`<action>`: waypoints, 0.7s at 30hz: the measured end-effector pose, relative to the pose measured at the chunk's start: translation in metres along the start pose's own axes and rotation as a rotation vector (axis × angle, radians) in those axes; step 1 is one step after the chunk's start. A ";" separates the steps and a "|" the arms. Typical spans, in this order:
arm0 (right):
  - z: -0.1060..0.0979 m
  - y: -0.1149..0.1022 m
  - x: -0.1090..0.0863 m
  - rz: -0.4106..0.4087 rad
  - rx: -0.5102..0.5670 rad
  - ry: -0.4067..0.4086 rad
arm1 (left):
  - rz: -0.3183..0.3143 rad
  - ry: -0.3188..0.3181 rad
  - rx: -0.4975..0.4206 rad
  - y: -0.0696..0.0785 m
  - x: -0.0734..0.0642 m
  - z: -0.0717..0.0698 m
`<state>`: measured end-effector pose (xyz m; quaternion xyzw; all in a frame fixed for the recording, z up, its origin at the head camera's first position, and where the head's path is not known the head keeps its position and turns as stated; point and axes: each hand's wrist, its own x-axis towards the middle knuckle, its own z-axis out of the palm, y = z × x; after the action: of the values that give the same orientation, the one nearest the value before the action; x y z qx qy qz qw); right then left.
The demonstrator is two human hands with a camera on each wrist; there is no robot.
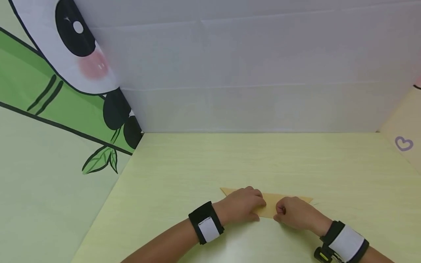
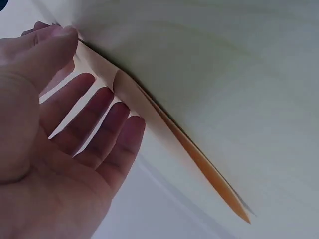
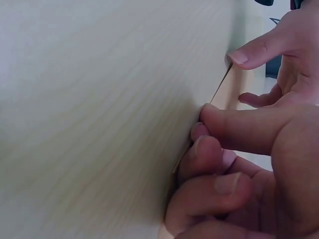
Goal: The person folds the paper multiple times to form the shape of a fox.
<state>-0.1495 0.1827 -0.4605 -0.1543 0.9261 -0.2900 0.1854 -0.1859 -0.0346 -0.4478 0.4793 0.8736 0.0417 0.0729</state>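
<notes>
A sheet of yellow-orange paper, folded into a long shape with pointed ends, lies on the table between the two hands. My left hand rests on its left part, fingers fairly straight and thumb near the front edge. The left wrist view shows those fingertips against the folded paper, whose layers gape toward one pointed end. My right hand has curled fingers over the right part. In the right wrist view its thumb and index finger pinch the near edge of the paper.
The pale wood-grain table extends around the paper. Behind it rises a white wall panel. To the left stands a panel with a cartoon panda and bamboo, and at the right a panel bears a purple heart. Both wrists wear black straps.
</notes>
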 end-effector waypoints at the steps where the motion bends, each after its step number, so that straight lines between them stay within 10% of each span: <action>1: 0.000 0.000 0.000 -0.003 0.000 0.001 | 0.001 -0.002 0.025 0.000 0.000 0.001; 13: -0.002 0.007 -0.011 -0.004 -0.027 0.033 | 0.007 0.021 0.027 0.002 0.003 0.006; 21: -0.012 0.002 -0.015 -0.100 -0.161 0.198 | 0.020 0.031 0.033 0.000 0.002 0.004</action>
<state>-0.1415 0.1957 -0.4482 -0.1853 0.9514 -0.2373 0.0653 -0.1863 -0.0328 -0.4514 0.4885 0.8703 0.0356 0.0510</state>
